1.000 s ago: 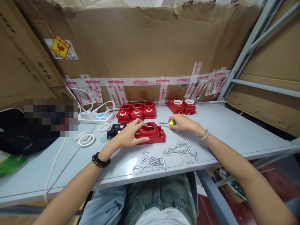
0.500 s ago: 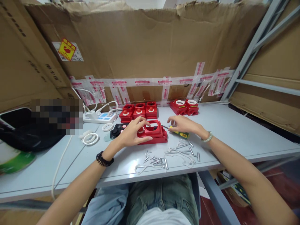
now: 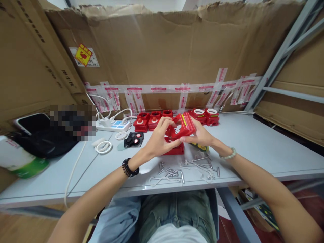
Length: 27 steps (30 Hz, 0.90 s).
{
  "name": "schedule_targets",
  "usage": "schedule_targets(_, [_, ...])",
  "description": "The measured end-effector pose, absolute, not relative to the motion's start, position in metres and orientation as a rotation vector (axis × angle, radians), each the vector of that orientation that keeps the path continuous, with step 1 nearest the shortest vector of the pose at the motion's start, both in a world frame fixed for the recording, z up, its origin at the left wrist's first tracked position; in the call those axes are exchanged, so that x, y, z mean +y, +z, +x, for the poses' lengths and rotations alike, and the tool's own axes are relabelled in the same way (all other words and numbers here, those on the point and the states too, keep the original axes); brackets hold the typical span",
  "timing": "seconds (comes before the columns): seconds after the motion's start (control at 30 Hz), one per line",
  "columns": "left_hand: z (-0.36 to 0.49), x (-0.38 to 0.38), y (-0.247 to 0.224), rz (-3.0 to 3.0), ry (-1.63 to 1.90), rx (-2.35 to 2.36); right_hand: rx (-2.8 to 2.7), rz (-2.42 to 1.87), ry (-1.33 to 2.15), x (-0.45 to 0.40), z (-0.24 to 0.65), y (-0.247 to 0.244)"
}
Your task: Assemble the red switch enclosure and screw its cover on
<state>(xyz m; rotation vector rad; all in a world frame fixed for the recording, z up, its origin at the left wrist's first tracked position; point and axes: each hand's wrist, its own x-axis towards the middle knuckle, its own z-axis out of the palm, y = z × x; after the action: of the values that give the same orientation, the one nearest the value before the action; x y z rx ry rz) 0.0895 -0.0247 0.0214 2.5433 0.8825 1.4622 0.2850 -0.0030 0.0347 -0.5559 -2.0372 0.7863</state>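
Between my two hands a red housing cover [image 3: 186, 125] with a large opening and a yellow label is held up and tilted. My left hand [image 3: 159, 137] grips its left side, thumb below and fingers curled above. Closed on the right side is my right hand [image 3: 200, 133], its thumb at the lower edge. Directly beneath sits a red housing base [image 3: 174, 150] on the table, partly covered by the cover and my left hand. A screwdriver with a yellow and black handle [image 3: 201, 147] lies under my right hand, its shaft hidden.
Metal pins with white cords [image 3: 174, 173] lie near the front edge. Red housings [image 3: 141, 122] stand behind, two with white rings [image 3: 212, 111] at right. To the left are a black part [image 3: 133, 139], white rings [image 3: 104, 147], a power strip [image 3: 113, 126] and its cable.
The red cover has come up off its base and tilted, now in both hands. My right hand has left the screwdriver and moved onto the cover. The view has shifted slightly.
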Motion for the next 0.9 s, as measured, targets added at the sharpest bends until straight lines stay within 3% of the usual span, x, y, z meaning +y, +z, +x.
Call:
schedule_targets(0.13, [0.077,-0.016,0.025,2.623,1.442,0.750,-1.932,-0.508,0.782,0.005,0.289,0.035])
schedule_targets(0.23, [0.041,-0.005,0.032,2.626,1.332,1.007,-1.903,-0.526,0.803,0.011,0.291,0.031])
schedule_targets(0.5, [-0.091,0.023,0.026,2.309,0.538,1.811,-1.866,-0.620,0.876,0.010,0.288,0.027])
schedule_targets(0.9, [-0.128,0.038,0.003,2.127,0.412,2.104,-1.878,-0.682,0.886,0.005,0.286,0.030])
